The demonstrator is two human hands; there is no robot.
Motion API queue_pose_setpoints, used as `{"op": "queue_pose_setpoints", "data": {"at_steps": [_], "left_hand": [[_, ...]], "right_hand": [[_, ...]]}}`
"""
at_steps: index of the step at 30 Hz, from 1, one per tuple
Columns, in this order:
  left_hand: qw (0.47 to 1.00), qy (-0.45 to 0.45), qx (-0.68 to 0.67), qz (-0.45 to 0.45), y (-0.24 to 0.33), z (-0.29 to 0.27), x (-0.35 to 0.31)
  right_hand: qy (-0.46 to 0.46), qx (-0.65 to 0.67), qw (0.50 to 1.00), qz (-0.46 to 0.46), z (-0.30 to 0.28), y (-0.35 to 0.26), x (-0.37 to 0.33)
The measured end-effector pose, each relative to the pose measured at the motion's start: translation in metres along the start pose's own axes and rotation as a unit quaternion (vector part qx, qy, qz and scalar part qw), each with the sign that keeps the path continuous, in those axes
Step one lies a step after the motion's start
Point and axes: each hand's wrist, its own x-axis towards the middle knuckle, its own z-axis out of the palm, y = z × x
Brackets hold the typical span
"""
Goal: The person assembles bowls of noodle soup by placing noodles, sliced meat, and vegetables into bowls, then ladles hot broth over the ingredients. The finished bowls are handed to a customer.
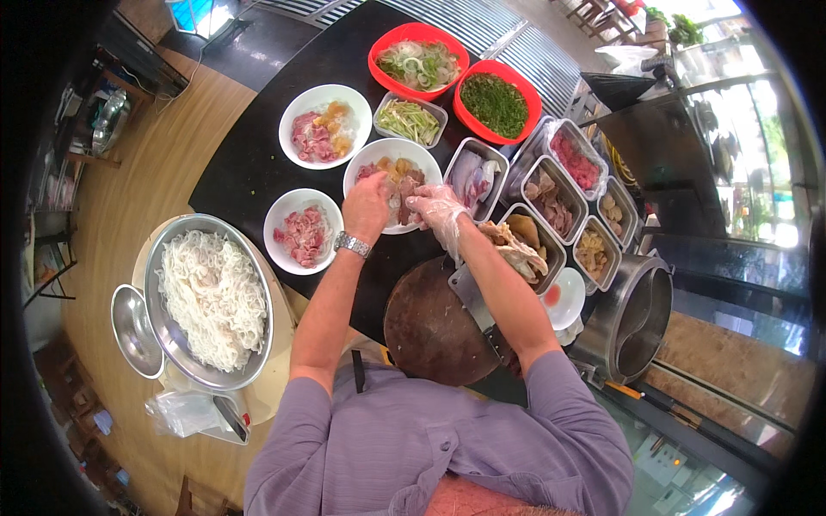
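A white bowl [376, 152] of noodles, pink meat and brown meat slices [408, 187] stands before me on the dark table. At its left side, my bare left hand [367, 208], with a metal watch, reaches over the rim with curled fingers; what its fingertips hold is hidden. My right hand [440, 211], in a clear plastic glove, pinches at the brown meat slices on the bowl's right. Two similar bowls stand to the left: the farther bowl [292, 116] holds pink meat and yellowish pieces, the nearer bowl [274, 211] pink meat.
At left, a large metal basin [152, 284] holds white noodles [211, 297]. Red bowls of sliced onion [419, 64] and chopped greens [493, 103] stand behind. Metal trays of meat [551, 202] line the right. A cleaver [471, 297] lies on the round chopping block [422, 331], beside a metal pot [594, 340].
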Motion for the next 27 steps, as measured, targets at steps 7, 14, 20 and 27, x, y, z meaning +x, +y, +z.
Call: {"op": "queue_pose_setpoints", "data": {"at_steps": [7,14,20,27], "left_hand": [[0.989,0.050,0.132,0.039,-0.012,-0.045,-0.018],[0.987,0.012,0.155,0.037,-0.004,-0.049,-0.042],[0.980,0.005,0.163,0.111,0.000,-0.030,-0.019],[0.993,-0.040,0.054,0.092,-0.003,-0.016,-0.004]], "right_hand": [[-0.003,-0.048,0.999,-0.004,0.011,0.002,0.020],[-0.039,-0.249,0.968,0.000,0.008,-0.013,0.021],[-0.021,-0.314,0.947,-0.062,0.008,-0.024,0.015],[0.033,-0.207,0.973,-0.097,0.005,-0.034,-0.020]]}}
